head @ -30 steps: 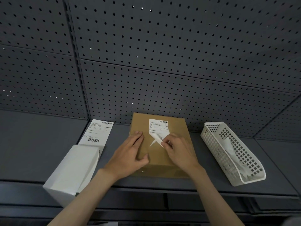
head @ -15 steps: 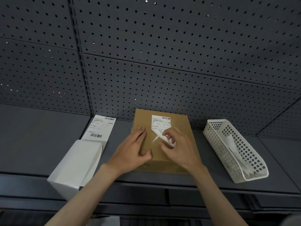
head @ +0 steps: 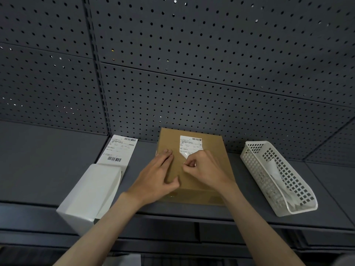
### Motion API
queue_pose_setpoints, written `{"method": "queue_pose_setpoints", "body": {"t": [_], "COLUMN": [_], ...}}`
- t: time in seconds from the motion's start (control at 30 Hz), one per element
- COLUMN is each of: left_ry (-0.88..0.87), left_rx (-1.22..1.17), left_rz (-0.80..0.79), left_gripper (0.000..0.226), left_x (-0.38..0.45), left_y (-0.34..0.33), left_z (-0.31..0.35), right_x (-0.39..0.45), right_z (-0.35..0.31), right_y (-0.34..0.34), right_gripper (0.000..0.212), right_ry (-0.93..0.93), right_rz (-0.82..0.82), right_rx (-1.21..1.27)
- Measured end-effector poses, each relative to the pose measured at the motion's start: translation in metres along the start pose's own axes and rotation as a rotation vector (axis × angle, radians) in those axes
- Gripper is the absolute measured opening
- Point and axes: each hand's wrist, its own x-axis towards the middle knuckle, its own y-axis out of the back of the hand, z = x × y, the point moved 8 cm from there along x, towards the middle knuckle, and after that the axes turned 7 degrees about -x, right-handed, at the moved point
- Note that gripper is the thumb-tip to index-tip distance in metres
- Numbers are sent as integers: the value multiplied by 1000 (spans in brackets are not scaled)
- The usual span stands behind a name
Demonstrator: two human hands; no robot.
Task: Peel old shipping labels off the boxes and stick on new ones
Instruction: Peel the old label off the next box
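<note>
Cardboard box [head: 192, 169] lay flat on the shelf [head: 38, 169], against the pegboard. I kept my left hand [head: 155, 177] spread flat on its top, fingers straight, pressing it down so it would not slide while I pulled. My right hand [head: 203, 167] pinched the lifted lower corner of the old shipping label [head: 190, 145], whose upper part was stuck down. A fresh label sheet [head: 120, 148] waited to the left, beside a white box [head: 90, 192]. The white mesh basket [head: 299, 208] on the right held what looked like discarded paper.
</note>
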Motion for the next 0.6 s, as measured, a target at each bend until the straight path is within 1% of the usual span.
{"method": "queue_pose_setpoints", "body": {"t": [0.17, 0.33, 0.43, 0.53, 0.6], "left_ry": [-9, -9, -13, -9, -7], "left_rx": [-6, -2, 4, -6, -9], "left_rz": [-2, -3, 5, 9, 12], "left_gripper": [93, 93, 94, 94, 94], "left_x": [0, 0, 0, 0, 0], "left_y": [0, 0, 1, 2, 2], "left_z": [1, 0, 1, 2, 2], "right_x": [4, 8, 7, 6, 5], "right_z": [2, 2, 4, 3, 3], "right_y": [-4, -10, -13, -14, -11], "right_gripper": [11, 16, 21, 16, 22], "right_ry": [-27, -64, -75, -66, -44], "right_rz": [-34, -60, -48, -26, -7], "right_rx": [32, -10, -39, -49, -49]}}
